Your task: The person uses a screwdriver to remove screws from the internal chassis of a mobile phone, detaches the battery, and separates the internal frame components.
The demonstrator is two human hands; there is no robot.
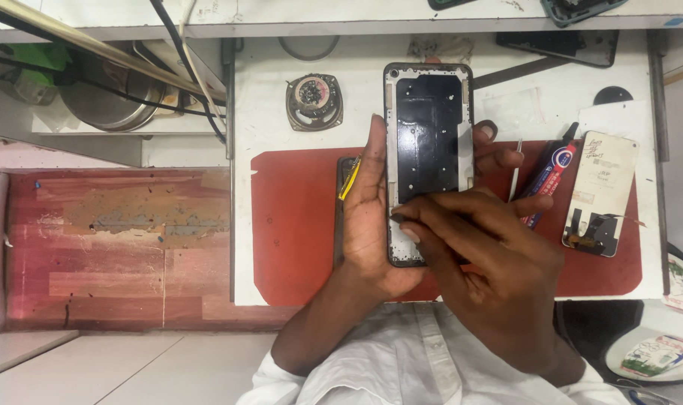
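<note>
Cradling the phone frame (428, 161) above the red mat (296, 225), the left hand (371, 217) wraps its fingers round both long edges. The right hand (491, 262) pinches its fingers narrowly at the frame's near left edge. It looks light, stiff, fragile; best gripped by the rims.

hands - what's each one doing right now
Left hand: shut on the phone frame.
Right hand: fingertips pinched at the frame's edge; holding anything cannot be told.

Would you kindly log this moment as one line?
left hand: holds phone frame | right hand: fingertips at frame's lower left edge | under: red mat | beside: glue tube
</note>
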